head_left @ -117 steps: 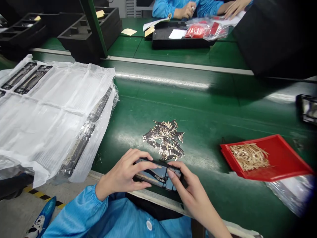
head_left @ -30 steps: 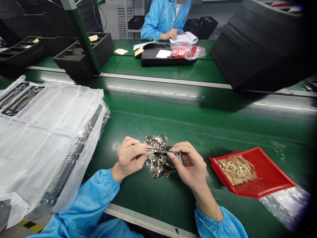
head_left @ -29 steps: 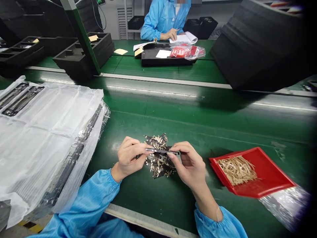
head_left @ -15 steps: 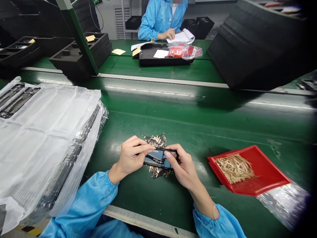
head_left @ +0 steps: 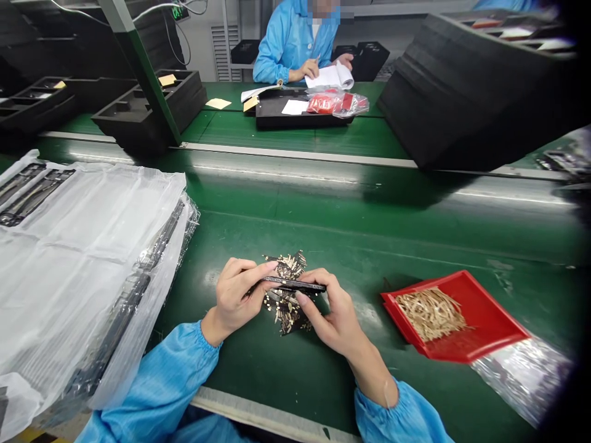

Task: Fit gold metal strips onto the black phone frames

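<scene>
Both my hands hold a thin black frame part [head_left: 292,284], seen edge-on, just above a heap of small gold and black metal clips [head_left: 286,301] on the green belt. My left hand [head_left: 236,295] pinches its left end between thumb and fingers. My right hand [head_left: 329,311] grips its right end, fingers curled round it. Both sleeves are blue.
A red tray [head_left: 484,326] of gold strips sits to the right on a silver bag [head_left: 521,375]. White plastic wrap with black frames [head_left: 92,246] covers the left. Black foam trays [head_left: 152,107] and a big black block [head_left: 475,98] stand beyond. A person in blue [head_left: 295,43] works opposite.
The frame part was tilted face-up half a second ago and is turned back edge-on. Both hands stay over the clip heap; the view has shifted slightly.
</scene>
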Motion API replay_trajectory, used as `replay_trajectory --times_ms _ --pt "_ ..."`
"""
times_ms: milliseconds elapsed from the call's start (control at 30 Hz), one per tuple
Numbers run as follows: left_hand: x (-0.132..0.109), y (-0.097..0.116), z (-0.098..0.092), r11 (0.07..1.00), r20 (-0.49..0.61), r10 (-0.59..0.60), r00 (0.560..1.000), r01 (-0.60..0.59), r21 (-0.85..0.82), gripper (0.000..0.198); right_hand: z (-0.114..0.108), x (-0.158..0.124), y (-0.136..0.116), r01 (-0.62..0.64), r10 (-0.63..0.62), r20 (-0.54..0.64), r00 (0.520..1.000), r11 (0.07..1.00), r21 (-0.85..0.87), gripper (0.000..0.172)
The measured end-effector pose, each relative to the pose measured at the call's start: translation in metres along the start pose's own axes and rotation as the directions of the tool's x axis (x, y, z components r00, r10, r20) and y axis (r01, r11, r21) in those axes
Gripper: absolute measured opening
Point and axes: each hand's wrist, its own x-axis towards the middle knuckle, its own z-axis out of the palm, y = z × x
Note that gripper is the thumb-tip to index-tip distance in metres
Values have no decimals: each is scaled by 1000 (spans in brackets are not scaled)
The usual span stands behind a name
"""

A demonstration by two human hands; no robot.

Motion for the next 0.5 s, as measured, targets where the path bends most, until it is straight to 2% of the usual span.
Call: replay_trajectory --times_ms 133,233,300,367,433,500 --pt "1 1 0 1000 16 6 1000 -6 -21 61 -3 1 -4 9 -10 -12 1000 999 -50 13" --pt "1 0 0 986 113 -131 985 141 -90 52 -5 1 -4 -6 5 -18 1000 997 -78 11" --pt "0 -1 0 935 209 -291 934 324 -146 49 -5 1 -3 -36 35 -11 999 996 -87 12" --pt "0 -3 0 860 298 -421 857 482 -169 48 -5 0 -2 -74 75 4 997 994 -85 12" --pt "1 -5 0 798 360 -497 790 579 -169 44 -5 1 -1 -114 116 18 993 991 -76 12" --pt "2 -6 1 754 392 -541 744 636 -167 39 -5 1 0 -154 157 32 987 986 -64 13"
